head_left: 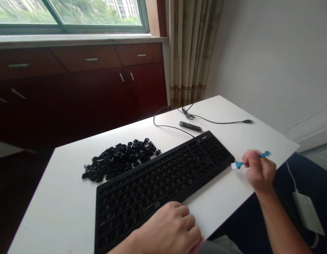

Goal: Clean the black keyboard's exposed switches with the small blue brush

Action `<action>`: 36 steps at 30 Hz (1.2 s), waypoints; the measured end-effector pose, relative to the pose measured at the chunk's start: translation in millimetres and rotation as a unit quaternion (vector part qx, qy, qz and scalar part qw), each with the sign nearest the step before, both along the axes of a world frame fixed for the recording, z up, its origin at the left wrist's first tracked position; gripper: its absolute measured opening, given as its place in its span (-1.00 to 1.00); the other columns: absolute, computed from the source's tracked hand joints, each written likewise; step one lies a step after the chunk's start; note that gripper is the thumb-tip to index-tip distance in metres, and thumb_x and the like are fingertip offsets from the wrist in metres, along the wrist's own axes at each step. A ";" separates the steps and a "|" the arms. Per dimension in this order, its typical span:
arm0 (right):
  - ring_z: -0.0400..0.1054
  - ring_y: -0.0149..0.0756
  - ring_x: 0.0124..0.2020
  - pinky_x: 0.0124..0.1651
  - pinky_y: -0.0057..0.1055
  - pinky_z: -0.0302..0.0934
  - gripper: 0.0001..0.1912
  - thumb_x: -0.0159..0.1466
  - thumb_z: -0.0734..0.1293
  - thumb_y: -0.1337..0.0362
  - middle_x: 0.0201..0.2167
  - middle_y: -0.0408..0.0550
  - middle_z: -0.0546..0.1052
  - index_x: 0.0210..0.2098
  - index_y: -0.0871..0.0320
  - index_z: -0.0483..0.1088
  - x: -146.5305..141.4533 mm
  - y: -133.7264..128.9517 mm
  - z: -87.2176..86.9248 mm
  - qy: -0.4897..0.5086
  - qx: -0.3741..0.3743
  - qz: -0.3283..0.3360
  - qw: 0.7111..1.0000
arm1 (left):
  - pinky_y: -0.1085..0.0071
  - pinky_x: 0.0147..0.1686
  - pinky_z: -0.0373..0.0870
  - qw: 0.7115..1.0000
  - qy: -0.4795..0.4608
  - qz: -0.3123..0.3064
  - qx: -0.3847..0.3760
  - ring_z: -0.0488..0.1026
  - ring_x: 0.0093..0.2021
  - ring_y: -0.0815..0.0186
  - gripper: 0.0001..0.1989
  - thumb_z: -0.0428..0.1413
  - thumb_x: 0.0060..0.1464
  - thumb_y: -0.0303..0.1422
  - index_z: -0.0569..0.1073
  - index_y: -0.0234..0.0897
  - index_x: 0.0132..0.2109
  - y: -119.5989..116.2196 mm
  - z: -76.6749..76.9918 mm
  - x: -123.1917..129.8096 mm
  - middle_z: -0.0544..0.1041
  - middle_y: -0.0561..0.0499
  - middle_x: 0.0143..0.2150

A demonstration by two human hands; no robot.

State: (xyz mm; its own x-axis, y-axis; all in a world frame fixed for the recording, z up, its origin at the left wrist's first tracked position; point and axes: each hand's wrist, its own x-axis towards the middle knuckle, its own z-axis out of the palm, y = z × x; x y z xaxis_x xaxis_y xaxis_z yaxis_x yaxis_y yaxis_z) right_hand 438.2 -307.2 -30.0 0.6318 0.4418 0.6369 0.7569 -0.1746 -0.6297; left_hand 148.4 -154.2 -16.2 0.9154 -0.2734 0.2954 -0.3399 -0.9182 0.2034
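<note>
A black keyboard (163,176) with its keycaps off lies slantwise on the white table. My right hand (260,169) is closed around a small blue brush (239,164), whose white bristles point left beside the keyboard's right end. The brush's forked blue tail sticks out on the other side of the hand. My left hand (174,227) rests at the keyboard's front edge with its fingers curled under; whether it holds anything is hidden. Behind the keyboard lies a heap of loose black keycaps (121,157).
Past the keyboard are a dark elongated tool (190,126), a thin wire piece (203,124) and a black cable ending in a plug (247,121). The white table (65,197) has its right edge near my right forearm. A white device (308,213) sits below at the right.
</note>
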 end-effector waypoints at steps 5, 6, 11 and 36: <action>0.41 -0.31 -0.47 -0.39 -0.32 0.30 -0.80 0.44 0.24 0.15 -0.32 -0.06 0.58 -0.10 0.06 0.45 0.9 5.4 -0.3 0.014 -0.003 0.020 1.000 | 0.30 -0.48 0.09 1.000 0.003 0.002 -0.001 0.27 -0.52 0.37 -0.63 0.18 0.25 -0.26 0.19 -0.21 -0.43 0.6 1.3 -1.1 0.39 0.14 -0.53; 0.45 -0.29 -0.42 -0.33 -0.32 0.33 -0.81 0.41 0.29 0.16 -0.30 -0.05 0.60 -0.08 0.06 0.48 1.0 7.7 1.4 0.014 -0.031 0.040 0.999 | 0.29 -0.48 0.08 1.000 0.002 0.002 -0.002 0.27 -0.53 0.37 -0.63 0.18 0.25 -0.26 0.19 -0.21 -0.43 0.7 1.3 -1.1 0.39 0.14 -0.53; 0.37 -0.35 -0.52 -0.41 -0.36 0.25 -0.74 0.43 0.26 0.15 -0.52 -0.15 0.49 -0.32 0.06 0.50 -0.2 6.9 4.3 0.019 -0.089 0.091 0.992 | 0.28 -0.49 0.09 1.000 -0.001 0.002 -0.007 0.25 -0.53 0.37 -0.64 0.18 0.23 -0.26 0.20 -0.21 -0.43 1.1 -0.3 -1.3 0.37 0.15 -0.54; 0.51 -0.29 -0.30 -0.20 -0.33 0.37 -0.84 0.38 0.36 0.19 -0.21 -0.10 0.62 -0.07 0.00 0.54 2.0 11.2 3.5 0.030 -0.115 0.071 0.990 | 0.34 -0.49 0.12 1.000 -0.007 -0.006 0.010 0.29 -0.55 0.39 -0.64 0.12 0.30 -0.25 0.20 -0.21 -0.42 3.2 -0.8 -1.4 0.35 0.14 -0.55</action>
State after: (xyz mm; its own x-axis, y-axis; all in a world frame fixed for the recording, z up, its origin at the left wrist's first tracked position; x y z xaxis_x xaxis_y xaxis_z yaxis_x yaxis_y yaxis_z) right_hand 440.2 -296.0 -26.5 0.5868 0.6575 0.4726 0.7469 -0.2140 -0.6296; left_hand 147.1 -151.1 -17.0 0.9078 -0.2900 0.3031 -0.3535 -0.9178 0.1806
